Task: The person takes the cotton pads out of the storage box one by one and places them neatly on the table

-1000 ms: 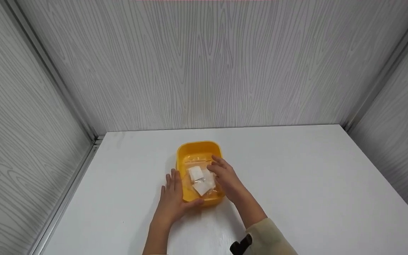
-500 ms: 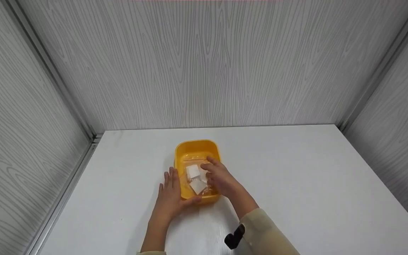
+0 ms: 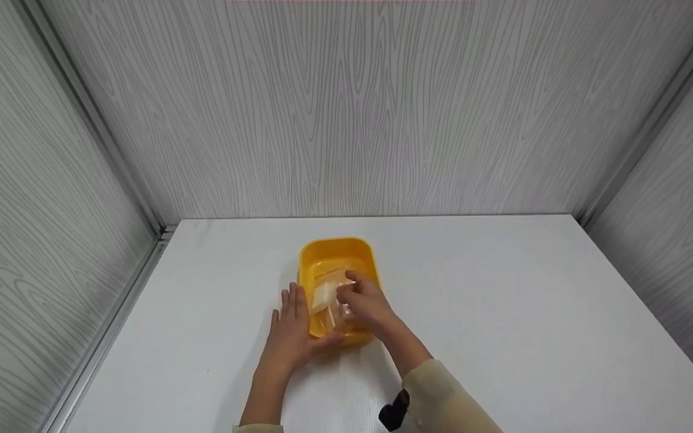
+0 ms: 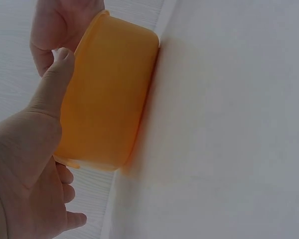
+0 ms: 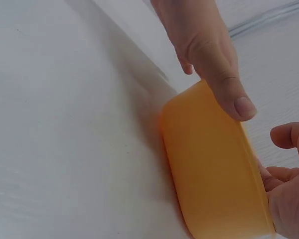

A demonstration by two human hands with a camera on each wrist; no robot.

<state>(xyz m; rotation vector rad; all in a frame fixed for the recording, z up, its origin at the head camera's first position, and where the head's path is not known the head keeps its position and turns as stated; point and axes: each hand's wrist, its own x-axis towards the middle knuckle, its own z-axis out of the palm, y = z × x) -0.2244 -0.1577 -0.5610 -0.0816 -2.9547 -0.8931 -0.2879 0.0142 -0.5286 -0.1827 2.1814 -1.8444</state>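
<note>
A yellow plastic box [image 3: 335, 248] stands on the white table. Inside it lie clear plastic packets [image 3: 323, 297] with white squares in them. My left hand [image 3: 289, 340] holds against the box's near left corner, its straight fingers along the left side and its thumb across the near rim; the left wrist view shows this thumb on the outer wall. My right hand [image 3: 370, 304] reaches over the right rim into the box. Its fingers are bent at a clear packet [image 3: 333, 314], which stands tilted and shiny beneath them. The box wall hides part of these fingers in the right wrist view.
The white table [image 3: 473, 288] runs on around the box. Grey wood-grain panels rise at the back [image 3: 346, 108], the left [image 3: 33, 240] and the right [image 3: 683, 240]. A small black item [image 3: 394, 411] sits by the right sleeve.
My right hand has moved left and deeper into the box, and its fingers have bent. The packets have shifted and tilted. My left hand stays at the box's corner.
</note>
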